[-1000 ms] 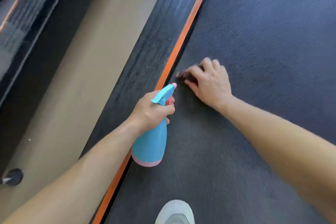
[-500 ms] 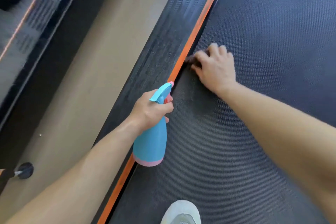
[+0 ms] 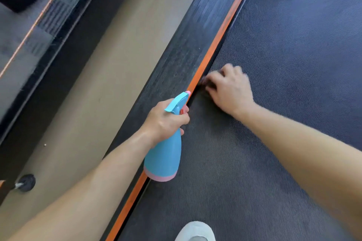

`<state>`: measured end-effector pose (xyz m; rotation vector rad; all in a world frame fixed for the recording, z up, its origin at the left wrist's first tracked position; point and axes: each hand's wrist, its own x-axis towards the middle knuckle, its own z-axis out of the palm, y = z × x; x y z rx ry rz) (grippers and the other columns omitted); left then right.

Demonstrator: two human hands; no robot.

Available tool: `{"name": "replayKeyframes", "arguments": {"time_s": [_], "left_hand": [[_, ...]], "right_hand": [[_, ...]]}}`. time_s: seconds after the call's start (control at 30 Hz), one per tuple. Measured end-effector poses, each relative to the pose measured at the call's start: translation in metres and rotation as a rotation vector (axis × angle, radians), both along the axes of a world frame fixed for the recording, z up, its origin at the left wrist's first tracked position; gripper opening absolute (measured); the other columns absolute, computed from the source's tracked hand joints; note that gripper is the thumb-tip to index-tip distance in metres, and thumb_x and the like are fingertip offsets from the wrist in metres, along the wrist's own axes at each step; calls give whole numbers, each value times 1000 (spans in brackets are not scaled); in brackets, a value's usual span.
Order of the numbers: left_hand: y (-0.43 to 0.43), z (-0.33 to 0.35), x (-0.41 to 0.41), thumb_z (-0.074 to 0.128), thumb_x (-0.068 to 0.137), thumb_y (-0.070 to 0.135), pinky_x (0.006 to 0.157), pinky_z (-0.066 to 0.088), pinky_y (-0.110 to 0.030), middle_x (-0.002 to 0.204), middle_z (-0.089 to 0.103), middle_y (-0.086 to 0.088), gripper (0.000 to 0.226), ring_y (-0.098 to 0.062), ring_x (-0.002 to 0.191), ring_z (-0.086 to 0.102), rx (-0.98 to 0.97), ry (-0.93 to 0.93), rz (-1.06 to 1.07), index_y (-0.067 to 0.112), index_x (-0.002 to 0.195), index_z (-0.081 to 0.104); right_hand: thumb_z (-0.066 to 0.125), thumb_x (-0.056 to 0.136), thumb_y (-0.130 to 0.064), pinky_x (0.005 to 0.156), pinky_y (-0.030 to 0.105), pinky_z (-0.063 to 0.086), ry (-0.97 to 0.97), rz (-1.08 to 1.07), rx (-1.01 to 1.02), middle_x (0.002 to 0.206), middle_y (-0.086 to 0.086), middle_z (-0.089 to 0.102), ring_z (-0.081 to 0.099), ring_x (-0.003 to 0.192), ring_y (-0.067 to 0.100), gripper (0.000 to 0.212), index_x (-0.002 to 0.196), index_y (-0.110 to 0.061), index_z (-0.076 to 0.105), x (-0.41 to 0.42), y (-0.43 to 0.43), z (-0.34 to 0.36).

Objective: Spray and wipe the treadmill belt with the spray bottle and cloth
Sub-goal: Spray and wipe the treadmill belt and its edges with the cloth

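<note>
The spray bottle (image 3: 164, 159) is of smooth light blue plastic, with a rounded body that narrows toward the neck and a pink band around its base. Its spray head is the same blue, angular, with a small pink tip at the nozzle and a pink trigger. The side that faces the camera is plain. The left hand (image 3: 166, 120) holds the bottle in the air by the neck, with the fingers curled around it and one finger on the trigger. The bottle hangs above the orange strip (image 3: 221, 35), and the nozzle points forward along it.

The right hand (image 3: 230, 92) lies palm down on the treadmill belt (image 3: 293, 60), at the belt's left edge, just beside the orange strip. Its fingers are bent and kept close together, and they press on a small dark cloth (image 3: 208, 83). Most of the cloth is hidden under the fingers, and the hand is a little blurred, so its fabric cannot be told.

The belt is dark grey rubber with a fine dotted grain. Left of the strip runs a black side rail (image 3: 192, 41) with thin lengthwise ribs. Beyond it is a smooth beige floor (image 3: 109, 76). The rounded toe of a white shoe (image 3: 195, 231) stands on the belt at the bottom edge.
</note>
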<state>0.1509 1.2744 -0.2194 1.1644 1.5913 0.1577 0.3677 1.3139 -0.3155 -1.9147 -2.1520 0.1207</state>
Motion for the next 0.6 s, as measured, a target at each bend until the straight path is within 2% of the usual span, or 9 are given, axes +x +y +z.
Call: {"name": "replayKeyframes", "arguments": {"time_s": [0.07,0.2,0.37,0.43,0.5,0.57,0.6], "left_hand": [[-1,-1,-2,65,70,33,85,65,-54,100,74,-2,46,-24,85,78,-2,21,-28,28,116,72],[-3,0,-7,65,71,34,84,65,-54,101,74,-2,41,-24,80,78,-7,26,-38,26,111,73],[-2,2,-6,66,72,31,85,65,-53,103,74,-4,24,-24,76,77,-8,8,-17,20,92,73],[0,3,-4,66,71,30,86,65,-52,104,74,-6,29,-24,75,77,5,-11,-9,20,97,73],[3,5,-2,64,72,31,89,64,-49,104,74,-7,41,-25,73,78,10,-18,-21,24,112,72],[5,5,-3,66,73,33,89,64,-50,106,74,-5,46,-26,80,79,11,-28,-17,27,118,71],[5,3,-4,67,73,32,87,65,-52,106,73,-4,44,-26,85,78,13,-37,-8,28,116,72]], "right_hand": [[63,91,-47,77,48,47,16,-198,-42,114,18,52,51,104,40,36,117,-22,64,12,35,2],[59,94,-49,82,50,49,75,-257,-65,115,18,50,50,105,40,41,121,-19,61,9,39,-1],[63,89,-47,72,43,51,157,-102,-95,102,13,50,50,91,34,36,111,-19,65,-18,-20,1],[62,89,-47,69,42,50,152,51,-93,100,11,50,49,87,31,35,110,-19,66,-31,-51,0],[61,90,-47,67,43,49,90,204,-66,101,10,51,48,85,30,35,112,-20,65,-36,-67,-4],[63,90,-47,67,42,47,3,246,-11,101,10,52,49,86,31,32,109,-21,64,-30,-53,-7],[64,90,-47,66,42,46,-25,202,17,101,10,52,49,87,32,31,107,-21,64,-28,-40,-8]]}}
